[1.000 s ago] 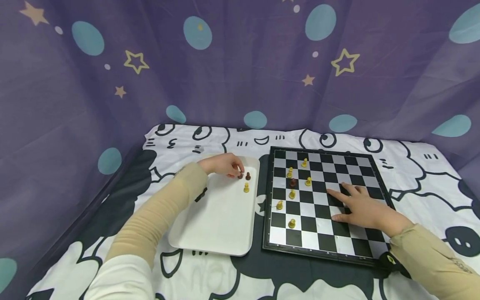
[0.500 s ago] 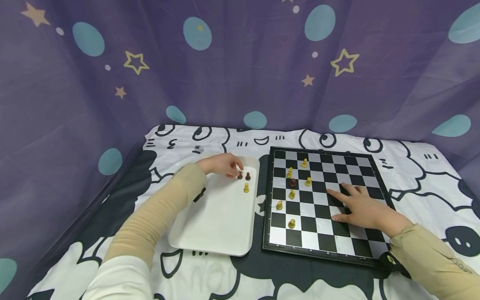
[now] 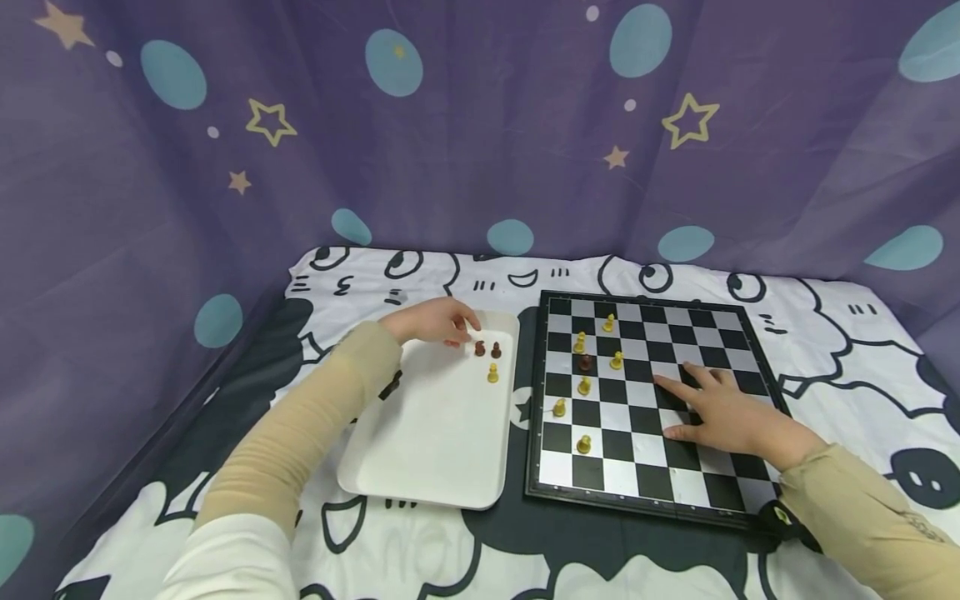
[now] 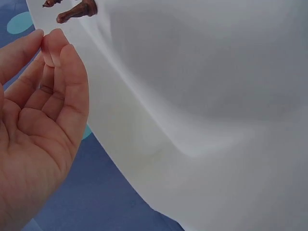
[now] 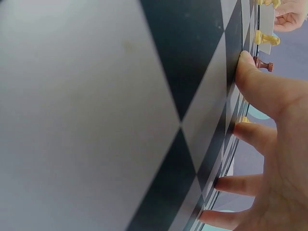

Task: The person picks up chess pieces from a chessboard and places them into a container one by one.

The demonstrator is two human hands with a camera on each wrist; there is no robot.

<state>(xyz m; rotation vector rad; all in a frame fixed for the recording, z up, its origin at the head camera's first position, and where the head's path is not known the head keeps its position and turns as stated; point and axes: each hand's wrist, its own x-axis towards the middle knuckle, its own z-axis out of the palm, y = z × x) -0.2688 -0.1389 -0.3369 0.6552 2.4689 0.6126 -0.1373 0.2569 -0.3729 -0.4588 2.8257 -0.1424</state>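
Over the far part of the white tray (image 3: 420,454), my left hand (image 3: 435,322) hovers with loosely bent fingers and nothing in them. Just right of its fingertips stands a brown knight (image 3: 480,348), beside a brown pawn (image 3: 496,350). A yellow pawn (image 3: 492,372) stands nearer to me in the tray. In the left wrist view a brown chess piece (image 4: 79,11) shows beyond the fingertips. My right hand (image 3: 727,418) rests with spread fingers on the chessboard (image 3: 617,477). Several yellow pieces (image 3: 584,444) and one brown piece (image 3: 585,362) stand on the board's left side.
A black device (image 3: 391,385) shows under the left wrist, and another dark device (image 3: 782,518) under the right wrist by the board's near corner. The patterned cloth (image 3: 420,542) lies under tray and board. A purple curtain (image 3: 480,158) hangs behind and at the left.
My left hand has drawn back to the left and slightly away from the brown knight, which stays standing in the tray. My right hand keeps its place on the board.
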